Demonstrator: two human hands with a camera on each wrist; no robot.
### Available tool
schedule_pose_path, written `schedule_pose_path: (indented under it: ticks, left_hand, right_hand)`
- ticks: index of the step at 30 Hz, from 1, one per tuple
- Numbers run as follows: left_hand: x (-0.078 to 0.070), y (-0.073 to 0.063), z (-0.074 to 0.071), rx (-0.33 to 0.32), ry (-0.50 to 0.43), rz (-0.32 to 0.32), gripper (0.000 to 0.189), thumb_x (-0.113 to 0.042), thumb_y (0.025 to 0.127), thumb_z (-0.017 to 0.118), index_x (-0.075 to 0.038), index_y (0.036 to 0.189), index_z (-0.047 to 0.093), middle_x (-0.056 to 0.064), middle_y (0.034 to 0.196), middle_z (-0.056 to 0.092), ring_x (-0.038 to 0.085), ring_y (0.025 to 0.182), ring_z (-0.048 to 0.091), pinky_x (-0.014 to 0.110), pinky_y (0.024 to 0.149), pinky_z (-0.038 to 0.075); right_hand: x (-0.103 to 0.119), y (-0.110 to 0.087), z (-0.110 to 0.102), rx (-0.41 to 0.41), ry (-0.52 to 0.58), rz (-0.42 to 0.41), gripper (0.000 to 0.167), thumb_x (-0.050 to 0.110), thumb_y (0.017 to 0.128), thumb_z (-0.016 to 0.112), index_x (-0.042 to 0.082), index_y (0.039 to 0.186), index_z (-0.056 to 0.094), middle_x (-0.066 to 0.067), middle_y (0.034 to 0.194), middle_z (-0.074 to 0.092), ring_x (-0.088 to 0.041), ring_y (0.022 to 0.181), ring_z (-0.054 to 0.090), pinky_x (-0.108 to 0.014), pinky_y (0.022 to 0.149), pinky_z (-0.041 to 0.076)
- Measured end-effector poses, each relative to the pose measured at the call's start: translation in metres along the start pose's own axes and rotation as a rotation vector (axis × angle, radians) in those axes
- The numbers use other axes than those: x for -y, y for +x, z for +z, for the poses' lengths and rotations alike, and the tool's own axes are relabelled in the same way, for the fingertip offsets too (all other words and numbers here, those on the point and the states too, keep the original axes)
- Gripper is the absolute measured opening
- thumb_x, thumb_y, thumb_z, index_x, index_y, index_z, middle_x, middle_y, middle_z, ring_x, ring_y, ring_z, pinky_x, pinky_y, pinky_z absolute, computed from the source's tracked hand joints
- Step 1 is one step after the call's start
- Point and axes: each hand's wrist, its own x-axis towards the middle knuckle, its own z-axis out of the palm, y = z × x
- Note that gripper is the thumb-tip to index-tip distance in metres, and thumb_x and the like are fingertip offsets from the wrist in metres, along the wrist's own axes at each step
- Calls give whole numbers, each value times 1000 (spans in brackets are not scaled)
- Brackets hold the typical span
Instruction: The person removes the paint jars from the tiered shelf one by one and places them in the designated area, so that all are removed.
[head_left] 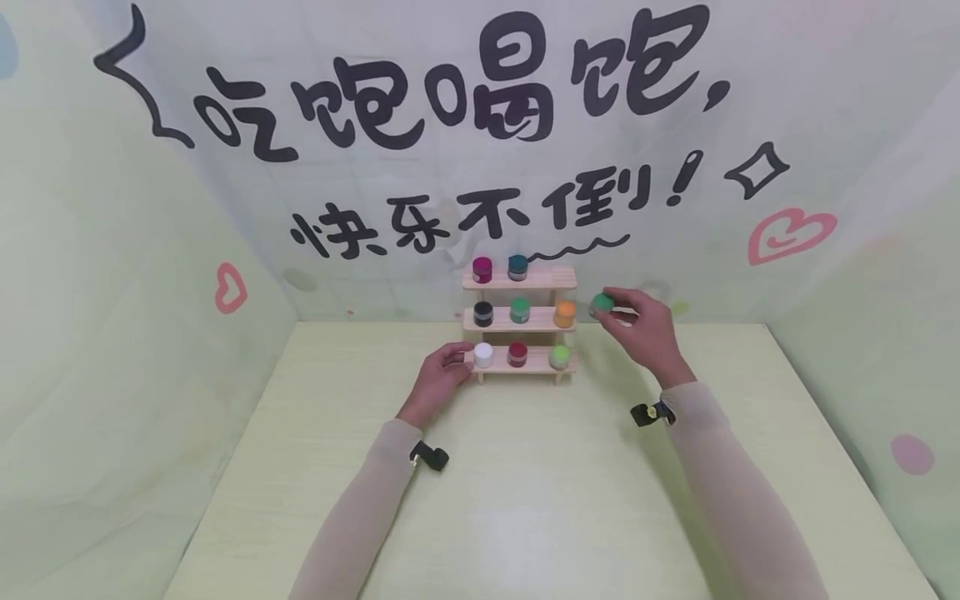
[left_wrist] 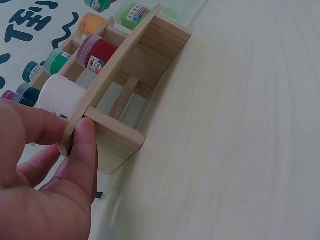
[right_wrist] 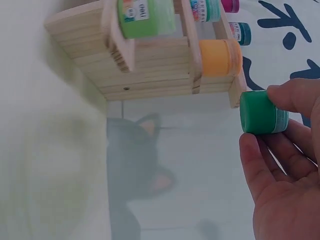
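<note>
A three-tier wooden shelf (head_left: pixel 536 369) stands against the back wall. My left hand (head_left: pixel 438 379) pinches the left end of its lowest tier between thumb and fingers, beside a white paint jar (left_wrist: pixel 61 96). My right hand (head_left: pixel 643 329) holds a green paint jar (right_wrist: pixel 258 112) by its sides, just right of the shelf at about the height of the middle tier. On the top tier stand a magenta jar (head_left: pixel 482 270) and a dark teal jar (head_left: pixel 517 267), with bare wood at the right end.
On the middle tier are black (head_left: pixel 483 314), green (head_left: pixel 520 311) and orange jars (head_left: pixel 565 314). A dark red jar (head_left: pixel 517 354) and a light green jar (head_left: pixel 559 357) share the lowest tier with the white one. Printed cloth walls (head_left: pixel 135 333) enclose the pale table (head_left: pixel 525 517).
</note>
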Motion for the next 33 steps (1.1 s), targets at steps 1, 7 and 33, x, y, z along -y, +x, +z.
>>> schedule_pose_path:
  ticks: [1, 7, 33]
  left_hand:
    - [0, 0, 0, -1, 3, 1, 40, -3, 97, 69, -12, 136, 67, 14, 121, 69, 17, 104, 71, 30, 96, 65]
    - [1, 0, 0, 3, -2, -1, 41, -3, 96, 69, -11, 136, 67, 16, 125, 69, 20, 108, 71, 28, 95, 65]
    - [-1, 0, 1, 1, -19, -4, 43, 0, 96, 66, -9, 139, 64, 17, 125, 68, 20, 108, 70, 28, 96, 64]
  right_hand:
    - [-1, -3, -1, 2, -12, 2, 40, 2, 96, 73, -11, 133, 65, -29, 129, 69, -15, 111, 67, -8, 91, 57]
    - [-34, -10, -4, 1, -13, 8, 41, 5, 96, 76, -6, 135, 67, -25, 131, 69, 1, 109, 62, -7, 92, 57]
    - [-93, -59, -36, 199, -58, 112, 44, 13, 97, 77, -2, 137, 65, -28, 131, 70, 17, 98, 64, -9, 85, 60]
